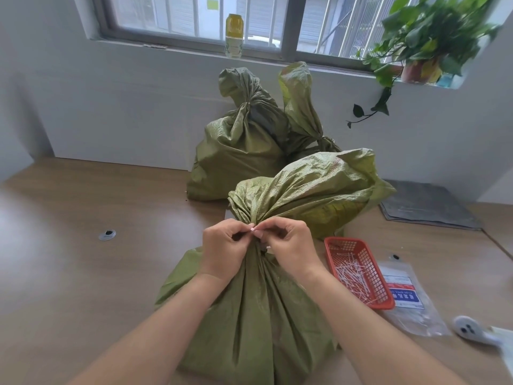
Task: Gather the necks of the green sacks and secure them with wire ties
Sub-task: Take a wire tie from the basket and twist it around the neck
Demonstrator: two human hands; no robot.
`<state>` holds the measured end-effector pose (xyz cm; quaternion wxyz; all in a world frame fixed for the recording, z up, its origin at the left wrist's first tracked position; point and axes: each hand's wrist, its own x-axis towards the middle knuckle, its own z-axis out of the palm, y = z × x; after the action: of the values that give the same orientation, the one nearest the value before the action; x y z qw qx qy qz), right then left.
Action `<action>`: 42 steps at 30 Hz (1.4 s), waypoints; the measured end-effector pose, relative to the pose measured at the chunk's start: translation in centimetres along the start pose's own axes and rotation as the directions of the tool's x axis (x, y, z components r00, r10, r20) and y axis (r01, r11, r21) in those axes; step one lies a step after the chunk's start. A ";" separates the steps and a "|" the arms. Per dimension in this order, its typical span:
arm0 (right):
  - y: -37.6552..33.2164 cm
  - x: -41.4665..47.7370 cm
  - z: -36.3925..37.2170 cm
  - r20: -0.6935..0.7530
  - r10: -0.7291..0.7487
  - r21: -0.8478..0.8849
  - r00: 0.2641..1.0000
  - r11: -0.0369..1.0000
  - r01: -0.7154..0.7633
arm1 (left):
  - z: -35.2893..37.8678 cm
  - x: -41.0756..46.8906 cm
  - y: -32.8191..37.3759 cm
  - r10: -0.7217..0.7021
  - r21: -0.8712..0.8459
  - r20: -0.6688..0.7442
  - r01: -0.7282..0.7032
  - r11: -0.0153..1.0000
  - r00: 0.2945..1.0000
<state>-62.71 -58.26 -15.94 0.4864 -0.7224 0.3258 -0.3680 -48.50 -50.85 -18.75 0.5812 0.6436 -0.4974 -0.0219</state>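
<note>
A green woven sack (249,315) stands on the table right in front of me, its neck bunched tight and its loose top (313,187) flaring up behind. My left hand (222,248) and my right hand (288,245) meet at the neck. Both pinch the ends of a white wire tie (254,228) wrapped round the gathered cloth. Two more green sacks stand at the back against the wall: a left sack (236,151) and a right sack (302,115), both with their necks tied.
A red mesh basket (358,270) holding several white wire ties sits to the right of the sack. A clear plastic packet (408,298) lies beside it. A grey folded mat (427,204) lies far right. A bottle (234,34) and a potted plant (422,40) stand on the windowsill.
</note>
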 end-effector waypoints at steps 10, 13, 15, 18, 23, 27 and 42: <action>-0.4 -0.2 -0.3 0.026 0.073 -0.066 0.997 0.995 -0.072 | 0.2 -0.6 0.3 0.063 0.044 0.020 -0.063 0.997 0.998; -0.1 0.0 -0.4 0.043 0.084 -0.093 0.996 0.993 -0.079 | 0.2 -0.8 0.3 0.090 0.077 0.022 -0.092 0.993 0.996; 0.1 0.0 -0.5 0.053 0.096 -0.092 0.994 0.992 -0.091 | 0.3 -0.9 0.2 0.111 0.107 0.033 -0.114 0.988 0.993; 0.1 -0.2 -0.5 0.054 0.095 -0.062 0.994 0.994 -0.092 | 0.5 -1.0 0.0 0.121 0.131 0.060 -0.128 0.983 0.991; 0.0 -0.9 -0.5 0.034 0.072 -0.016 0.997 0.997 -0.071 | 0.6 -1.4 0.2 0.098 0.075 0.097 -0.105 0.992 0.990; 0.8 -1.2 -0.9 -0.018 0.033 -0.106 0.999 0.994 -0.035 | 0.2 -1.9 0.6 -0.016 -0.009 0.244 0.019 1.000 0.970; 0.7 -1.8 -0.7 0.020 -0.292 -0.359 0.956 0.891 0.280 | -1.0 0.1 2.9 -0.286 0.038 0.365 0.293 0.955 0.886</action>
<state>-64.32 -57.26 -16.83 0.2816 -0.8322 0.2858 -0.3827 -49.60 -49.65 -16.12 0.4743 0.6897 -0.4952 -0.2328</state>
